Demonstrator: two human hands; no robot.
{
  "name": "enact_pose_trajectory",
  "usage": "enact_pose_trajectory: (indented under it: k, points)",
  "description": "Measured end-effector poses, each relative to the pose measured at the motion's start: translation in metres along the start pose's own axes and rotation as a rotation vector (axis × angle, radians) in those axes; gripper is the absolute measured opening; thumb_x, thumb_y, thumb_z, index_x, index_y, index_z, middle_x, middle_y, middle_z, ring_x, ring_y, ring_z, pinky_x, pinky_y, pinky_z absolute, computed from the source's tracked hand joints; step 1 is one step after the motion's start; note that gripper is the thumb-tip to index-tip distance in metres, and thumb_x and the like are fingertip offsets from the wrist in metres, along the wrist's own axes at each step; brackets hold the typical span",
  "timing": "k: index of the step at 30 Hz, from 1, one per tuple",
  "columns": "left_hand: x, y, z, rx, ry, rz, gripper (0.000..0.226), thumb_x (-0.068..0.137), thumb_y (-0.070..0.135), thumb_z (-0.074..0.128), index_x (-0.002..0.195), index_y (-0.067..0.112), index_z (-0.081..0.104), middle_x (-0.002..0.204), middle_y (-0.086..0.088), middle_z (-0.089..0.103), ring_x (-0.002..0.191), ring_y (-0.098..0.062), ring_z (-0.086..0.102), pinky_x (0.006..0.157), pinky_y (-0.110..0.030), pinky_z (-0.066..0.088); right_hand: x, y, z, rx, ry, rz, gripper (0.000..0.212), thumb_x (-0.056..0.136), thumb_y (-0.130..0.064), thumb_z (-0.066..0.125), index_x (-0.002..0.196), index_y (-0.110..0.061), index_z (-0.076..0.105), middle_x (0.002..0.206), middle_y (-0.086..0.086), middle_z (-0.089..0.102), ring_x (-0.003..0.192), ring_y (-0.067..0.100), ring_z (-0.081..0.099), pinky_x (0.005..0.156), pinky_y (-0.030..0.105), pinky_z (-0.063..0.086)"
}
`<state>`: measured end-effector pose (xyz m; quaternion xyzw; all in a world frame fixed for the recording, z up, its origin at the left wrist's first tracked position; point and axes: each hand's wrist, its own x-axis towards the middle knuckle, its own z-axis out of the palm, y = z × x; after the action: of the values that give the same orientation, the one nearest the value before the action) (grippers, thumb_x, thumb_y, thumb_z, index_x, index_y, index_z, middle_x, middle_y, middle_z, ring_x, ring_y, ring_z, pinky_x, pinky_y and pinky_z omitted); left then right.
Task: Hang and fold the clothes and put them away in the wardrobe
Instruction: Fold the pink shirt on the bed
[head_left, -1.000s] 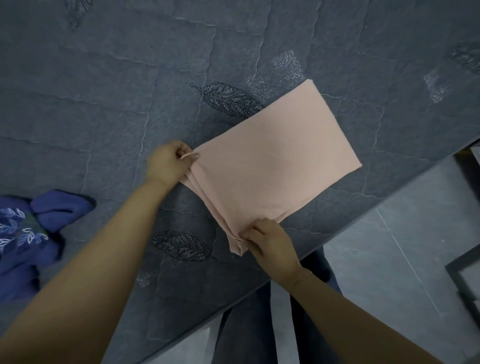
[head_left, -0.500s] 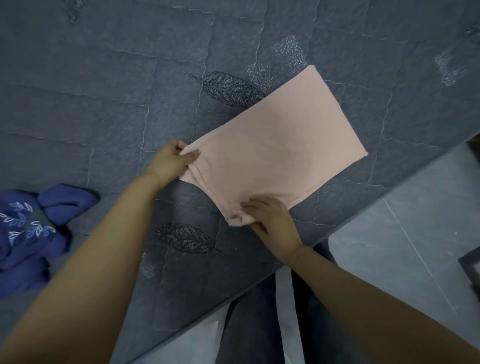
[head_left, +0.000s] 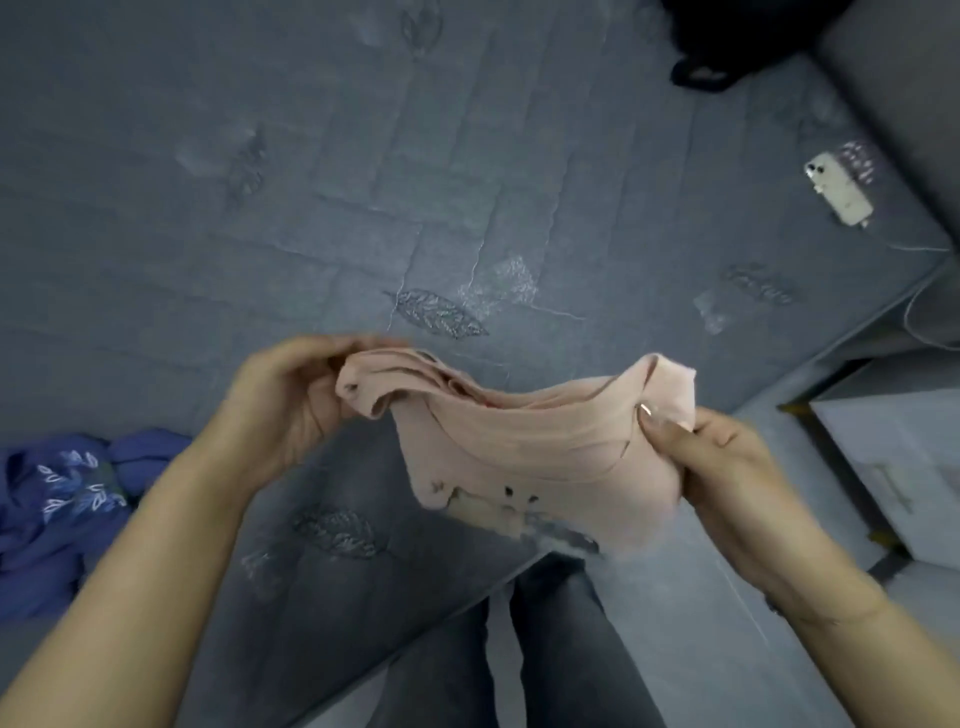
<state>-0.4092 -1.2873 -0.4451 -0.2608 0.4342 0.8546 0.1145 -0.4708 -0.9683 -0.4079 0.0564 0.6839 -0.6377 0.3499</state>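
Grey quilted mattress (head_left: 363, 156), one pink folded garment (head_left: 524, 447) lifted; left hand (head_left: 291, 400) and right hand (head_left: 727, 467) each gripping an end; one blue garment (head_left: 57, 499), one phone (head_left: 839, 188) (no readable writing)

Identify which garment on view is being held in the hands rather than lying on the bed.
The pink garment: the left hand and right hand grip its ends above the bed. The blue garment with leaf embroidery lies crumpled and untouched at the left.

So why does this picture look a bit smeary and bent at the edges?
Head view: motion blur softens the pink garment, worst along its lower edge, and both hands, left hand, right hand; the wide lens curves the bed; lighting is dim and even, without glare.
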Motion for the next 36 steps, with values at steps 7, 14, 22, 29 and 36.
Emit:
enact_pose_trajectory:
  k: [7,14,22,29,36]
  points:
    - [0.1,-0.037,-0.005,-0.012,0.284,-0.085,0.021,0.1,0.026,0.039,0.106,0.013,0.054,0.104,-0.019,0.068,0.088,-0.031,0.068,0.079,-0.036,0.057,0.148,0.044,-0.028,0.008,0.201,0.118,0.022,0.095,-0.025,0.06,0.11,-0.01,0.067,0.098,0.004,0.07,0.09,0.019,0.062,0.078,0.03,0.049]
    - [0.093,-0.211,-0.076,0.691,0.509,-0.29,0.041,0.096,0.022,0.06,0.131,0.007,0.047,0.11,-0.004,0.055,0.104,-0.017,0.052,0.087,-0.029,0.042,0.162,0.21,-0.039,-0.188,0.259,0.494,0.031,0.093,-0.018,0.064,0.121,-0.005,0.059,0.114,0.011,0.065,0.101,0.022,0.06,0.083,0.028,0.046]
    - [0.006,-0.287,-0.076,0.703,0.561,-0.229,0.01,0.088,0.006,0.069,0.09,0.003,0.06,0.085,-0.004,0.062,0.078,-0.013,0.056,0.066,-0.004,0.044,0.052,0.284,-0.018,-0.237,0.26,0.546,0.014,0.089,-0.01,0.068,0.088,0.0,0.059,0.084,0.013,0.059,0.081,0.022,0.053,0.074,0.032,0.046]
    - [-0.004,-0.296,-0.096,0.792,0.553,-0.213,0.008,0.09,0.009,0.066,0.084,0.005,0.063,0.082,-0.008,0.062,0.075,-0.017,0.054,0.065,-0.012,0.041,0.046,0.295,-0.029,-0.314,0.252,0.483,0.024,0.088,-0.009,0.07,0.065,-0.012,0.061,0.067,0.001,0.059,0.065,0.013,0.051,0.066,0.02,0.043]
    - [-0.011,-0.303,-0.106,0.929,0.532,-0.213,0.009,0.088,0.008,0.069,0.085,0.006,0.061,0.084,-0.011,0.063,0.08,-0.022,0.057,0.072,-0.028,0.043,0.046,0.306,-0.035,-0.41,0.155,0.517,0.008,0.083,-0.007,0.075,0.082,0.0,0.07,0.077,0.006,0.067,0.077,0.019,0.06,0.074,0.026,0.047]
